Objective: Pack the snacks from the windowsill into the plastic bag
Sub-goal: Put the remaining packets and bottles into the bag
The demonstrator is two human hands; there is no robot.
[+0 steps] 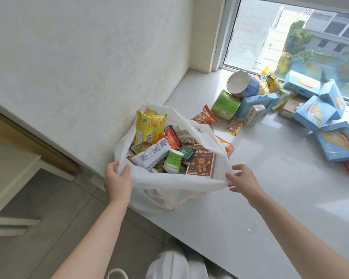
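A white plastic bag stands at the near left corner of the white windowsill, its mouth held wide. My left hand grips the bag's left rim and my right hand pinches its right rim. Inside lie several snacks: a yellow packet, a white and red wrapper, a small green and white cup, a brown box with a bear. Farther along the sill lie a green can, a blue can, an orange packet and several blue boxes.
The window runs along the far side of the sill, with yellow packets against it. A pale wall is to the left of the bag. Grey floor tiles and a white low shelf lie below left.
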